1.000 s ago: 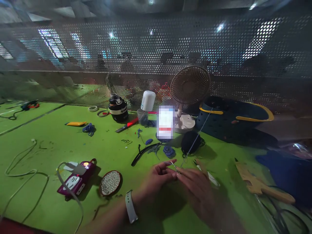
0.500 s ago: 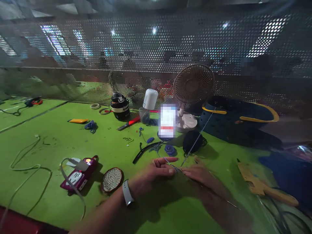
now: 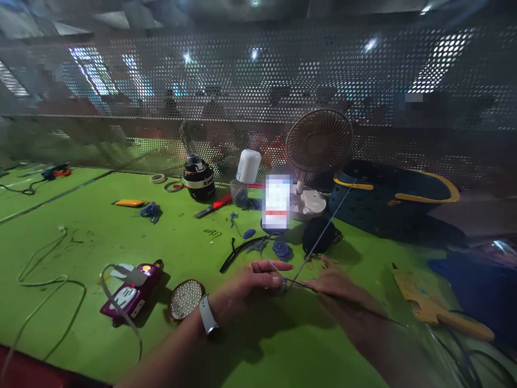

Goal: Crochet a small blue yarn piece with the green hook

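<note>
My left hand [image 3: 262, 277], with a pale watch band at the wrist, pinches a small piece of blue crochet work [image 3: 285, 282]. A strand of yarn crosses its outstretched index finger. Closed around a long, thin crochet hook [image 3: 374, 312], my right hand [image 3: 333, 283] is just right of the left. The hook's tip meets the crochet work; its exact end is too small to make out. A taut yarn strand [image 3: 323, 233] runs from the basket rim down to the work. Beyond the hands lie a blue crocheted rosette [image 3: 281, 249] and a dark yarn ball [image 3: 319, 235].
Behind stand a phone with a blurred screen [image 3: 277, 202], a fan [image 3: 309, 203] and a dark blue basket [image 3: 363, 213]. On the left are a purple power strip [image 3: 131, 291] and a round studded disc [image 3: 186, 299]. A wooden-handled tool [image 3: 440, 310] lies right.
The crochet hook has turned to a flatter slant, and my right hand has shifted slightly. My left hand has moved a little left, still pinching the work.
</note>
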Available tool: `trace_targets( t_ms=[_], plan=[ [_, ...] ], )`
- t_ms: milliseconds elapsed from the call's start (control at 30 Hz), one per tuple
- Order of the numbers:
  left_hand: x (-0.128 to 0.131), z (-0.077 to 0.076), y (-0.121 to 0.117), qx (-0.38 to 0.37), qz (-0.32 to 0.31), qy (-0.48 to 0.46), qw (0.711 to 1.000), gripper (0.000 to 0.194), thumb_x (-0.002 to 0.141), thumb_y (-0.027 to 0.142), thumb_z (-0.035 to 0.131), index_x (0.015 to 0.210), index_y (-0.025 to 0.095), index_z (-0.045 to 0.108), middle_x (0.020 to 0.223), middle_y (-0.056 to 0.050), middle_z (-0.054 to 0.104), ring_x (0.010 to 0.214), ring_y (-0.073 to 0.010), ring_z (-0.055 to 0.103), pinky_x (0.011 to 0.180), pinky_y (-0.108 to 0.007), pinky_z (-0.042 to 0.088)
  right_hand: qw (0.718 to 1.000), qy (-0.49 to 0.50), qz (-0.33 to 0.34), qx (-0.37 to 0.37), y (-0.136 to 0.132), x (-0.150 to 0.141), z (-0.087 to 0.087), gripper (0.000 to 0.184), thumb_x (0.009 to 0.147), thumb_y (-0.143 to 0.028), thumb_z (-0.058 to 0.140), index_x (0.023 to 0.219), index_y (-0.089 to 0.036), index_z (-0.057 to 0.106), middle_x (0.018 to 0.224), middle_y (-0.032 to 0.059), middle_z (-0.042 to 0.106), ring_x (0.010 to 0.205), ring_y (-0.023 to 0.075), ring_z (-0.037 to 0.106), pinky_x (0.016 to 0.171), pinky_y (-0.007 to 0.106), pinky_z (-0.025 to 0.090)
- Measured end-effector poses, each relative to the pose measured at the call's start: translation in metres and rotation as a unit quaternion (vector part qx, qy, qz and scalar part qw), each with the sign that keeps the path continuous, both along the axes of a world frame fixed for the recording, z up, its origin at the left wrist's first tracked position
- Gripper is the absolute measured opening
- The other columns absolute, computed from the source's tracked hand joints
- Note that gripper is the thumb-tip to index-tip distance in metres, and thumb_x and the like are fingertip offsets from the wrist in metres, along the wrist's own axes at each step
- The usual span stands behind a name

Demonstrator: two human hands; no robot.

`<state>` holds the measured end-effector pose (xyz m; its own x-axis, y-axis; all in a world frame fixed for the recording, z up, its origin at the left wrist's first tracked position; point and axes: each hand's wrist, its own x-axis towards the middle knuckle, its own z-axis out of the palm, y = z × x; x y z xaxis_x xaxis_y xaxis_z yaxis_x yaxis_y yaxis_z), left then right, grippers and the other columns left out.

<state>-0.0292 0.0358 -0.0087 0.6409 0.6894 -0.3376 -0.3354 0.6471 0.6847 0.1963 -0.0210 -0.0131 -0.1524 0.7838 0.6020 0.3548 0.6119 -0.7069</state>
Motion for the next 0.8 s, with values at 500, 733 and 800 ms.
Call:
trace_targets(
  t_ms=[500, 733, 800],
  plan=[
    [0.02, -0.003, -0.012, 0.117, 0.057, 0.038, 0.991, 0.038, 0.057, 0.019, 0.091, 0.092, 0.02, 0.079, 0.075, -0.001, 0.075, 0.066, -0.0101, 0.064, 0.073, -0.025, 0.049, 0.948, 0.221, -0.066, -0.221, 0.003, -0.022, -0.016, 0.025, 0.082, -0.048, 0.07, 0.08, -0.024, 0.076, 0.074, 0.0046, 0.08, 0.065, 0.0248, 0.077, 0.058, 0.036, 0.065],
    [0.023, 0.0, -0.021, 0.147, 0.08, 0.042, 0.985, 0.036, 0.062, 0.026, 0.09, 0.096, 0.021, 0.079, 0.082, -0.004, 0.077, 0.073, -0.0121, 0.066, 0.076, -0.026, 0.05, 0.983, 0.032, -0.054, -0.171, -0.011, -0.015, 0.02, 0.012, 0.086, -0.026, 0.068, 0.091, -0.029, 0.078, 0.098, 0.0036, 0.079, 0.088, 0.0237, 0.077, 0.072, 0.03, 0.065],
    [0.023, 0.001, -0.021, 0.164, 0.095, 0.061, 0.98, 0.031, 0.066, 0.035, 0.087, 0.093, 0.02, 0.08, 0.084, -0.005, 0.078, 0.075, -0.013, 0.066, 0.077, -0.026, 0.05, 0.985, 0.026, -0.064, -0.161, -0.012, -0.015, 0.021, 0.011, 0.087, -0.026, 0.067, 0.09, -0.028, 0.077, 0.097, 0.0032, 0.079, 0.086, 0.0229, 0.077, 0.066, 0.027, 0.065]
  ],
)
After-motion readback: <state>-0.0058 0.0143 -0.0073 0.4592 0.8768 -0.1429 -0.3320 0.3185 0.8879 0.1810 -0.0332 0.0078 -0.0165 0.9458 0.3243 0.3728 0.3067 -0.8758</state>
